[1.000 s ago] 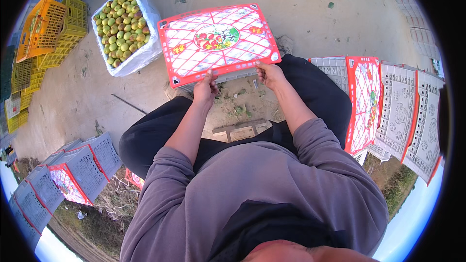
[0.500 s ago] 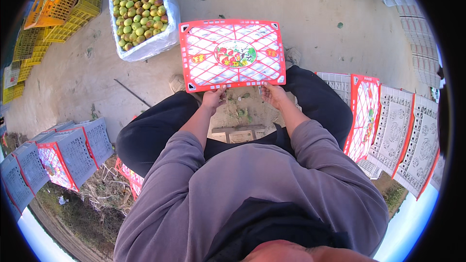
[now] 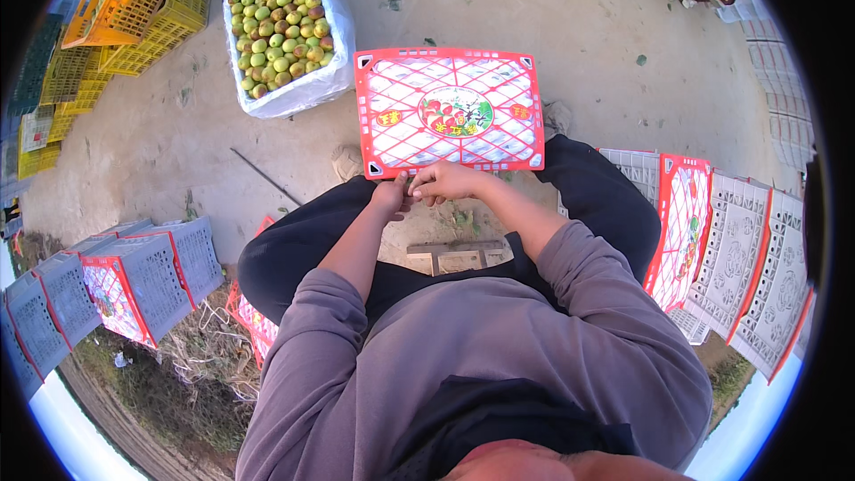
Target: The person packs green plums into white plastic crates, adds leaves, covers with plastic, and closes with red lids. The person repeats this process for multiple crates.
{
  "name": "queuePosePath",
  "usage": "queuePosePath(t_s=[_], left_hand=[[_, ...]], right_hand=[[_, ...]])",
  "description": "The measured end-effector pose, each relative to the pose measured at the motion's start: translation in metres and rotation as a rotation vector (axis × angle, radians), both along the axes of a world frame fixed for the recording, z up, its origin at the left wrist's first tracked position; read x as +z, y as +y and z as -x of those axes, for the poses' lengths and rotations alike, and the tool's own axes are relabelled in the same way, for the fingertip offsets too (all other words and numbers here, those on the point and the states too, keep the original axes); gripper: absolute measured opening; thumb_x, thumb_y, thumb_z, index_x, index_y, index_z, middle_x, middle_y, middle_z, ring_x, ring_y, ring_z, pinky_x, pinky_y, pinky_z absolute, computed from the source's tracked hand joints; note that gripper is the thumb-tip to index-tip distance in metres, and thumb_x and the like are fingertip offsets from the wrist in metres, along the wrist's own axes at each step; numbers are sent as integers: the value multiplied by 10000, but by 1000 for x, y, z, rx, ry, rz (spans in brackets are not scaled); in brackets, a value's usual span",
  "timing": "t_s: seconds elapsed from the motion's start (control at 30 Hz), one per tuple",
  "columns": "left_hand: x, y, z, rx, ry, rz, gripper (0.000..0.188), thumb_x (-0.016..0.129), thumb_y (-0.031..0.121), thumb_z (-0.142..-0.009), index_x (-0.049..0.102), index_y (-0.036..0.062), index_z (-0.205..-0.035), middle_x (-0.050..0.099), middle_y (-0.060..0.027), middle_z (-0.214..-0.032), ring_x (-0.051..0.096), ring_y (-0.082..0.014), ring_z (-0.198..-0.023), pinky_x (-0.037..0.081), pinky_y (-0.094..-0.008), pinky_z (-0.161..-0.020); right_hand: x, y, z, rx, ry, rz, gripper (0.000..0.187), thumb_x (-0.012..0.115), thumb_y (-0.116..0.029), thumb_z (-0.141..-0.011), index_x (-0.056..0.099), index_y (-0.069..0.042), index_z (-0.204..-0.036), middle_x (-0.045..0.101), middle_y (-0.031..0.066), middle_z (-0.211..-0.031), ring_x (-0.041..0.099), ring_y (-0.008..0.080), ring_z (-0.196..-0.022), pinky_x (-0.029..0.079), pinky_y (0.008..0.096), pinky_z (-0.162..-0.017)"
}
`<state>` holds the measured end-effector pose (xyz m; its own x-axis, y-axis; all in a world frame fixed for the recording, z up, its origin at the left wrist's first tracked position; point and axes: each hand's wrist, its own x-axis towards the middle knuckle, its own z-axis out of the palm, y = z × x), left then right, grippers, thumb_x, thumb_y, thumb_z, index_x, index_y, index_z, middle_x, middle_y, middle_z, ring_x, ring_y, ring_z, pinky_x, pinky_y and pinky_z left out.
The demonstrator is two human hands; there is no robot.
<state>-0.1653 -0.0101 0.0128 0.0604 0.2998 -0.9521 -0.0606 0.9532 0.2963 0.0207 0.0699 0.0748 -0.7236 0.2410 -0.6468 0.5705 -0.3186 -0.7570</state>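
Observation:
In front of my knees stands a crate with a red lattice lid [image 3: 450, 85]; white wrapping shows through the lattice, and a colourful fruit label sits in its middle. My left hand [image 3: 390, 197] is at the lid's near edge, left of centre, with its fingers curled. Reaching across from the right, my right hand [image 3: 443, 181] meets it there, its fingers bent and pressed together by the left thumb. What the fingertips hold, if anything, is too small to make out.
A plastic-lined box [image 3: 343, 71] of green and reddish fruit stands beyond the crate to the left. Yellow and orange crates [image 3: 147, 31] are stacked at far left. Grey crates with red lids flank me on the left [image 3: 147, 272] and right [image 3: 726, 245]. A wooden frame [image 3: 456, 256] lies between my legs.
My right hand has left its spot on the lid's near edge and moved left to meet my left hand. The view has shifted slightly; the lidded crate stays in front of me.

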Motion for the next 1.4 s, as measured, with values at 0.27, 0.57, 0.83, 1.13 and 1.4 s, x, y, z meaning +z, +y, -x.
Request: queuePosePath(t_s=[0.27,0.57,0.83,1.13,1.4], left_hand=[[80,178,33,-639,933,-1427,297,659,322,-962,698,65,-1106,687,-148,-1162,640,-328,-1119,511,-452,-943],[33,299,44,-1065,702,-818,515,479,603,-995,715,163,-1121,722,-135,-1089,671,-334,-1060,518,-462,-891],[30,314,50,-1126,543,-817,502,478,576,-1011,683,144,-1166,700,-152,-1139,646,-360,-1104,508,-462,-931],[40,298,45,-1119,559,-727,600,373,616,-1030,668,137,-1235,690,-183,-1211,631,-369,-1169,493,-473,-982],[-5,331,22,-1001,308,-795,516,438,511,-1044,687,62,-1090,709,-183,-1126,654,-384,-1071,508,-465,-909]], right_hand=[[15,194,-45,-229,-274,-1333,474,584,-490,-970,694,-114,-1235,643,162,-1311,591,352,-1234,458,479,-1051],[-28,244,24,6,-522,-985,463,440,-516,-1020,749,-173,-1061,713,134,-1113,658,342,-1103,502,503,-951],[-33,260,28,50,-434,-945,473,424,-498,-1026,765,-171,-1058,727,134,-1127,670,359,-1071,518,495,-924],[-27,254,32,83,-526,-830,480,380,-465,-1023,739,-157,-1106,706,140,-1169,648,354,-1106,507,488,-937],[-48,247,21,-49,-662,-772,397,460,-367,-958,747,-107,-1048,704,176,-1157,658,381,-1087,518,503,-939]])
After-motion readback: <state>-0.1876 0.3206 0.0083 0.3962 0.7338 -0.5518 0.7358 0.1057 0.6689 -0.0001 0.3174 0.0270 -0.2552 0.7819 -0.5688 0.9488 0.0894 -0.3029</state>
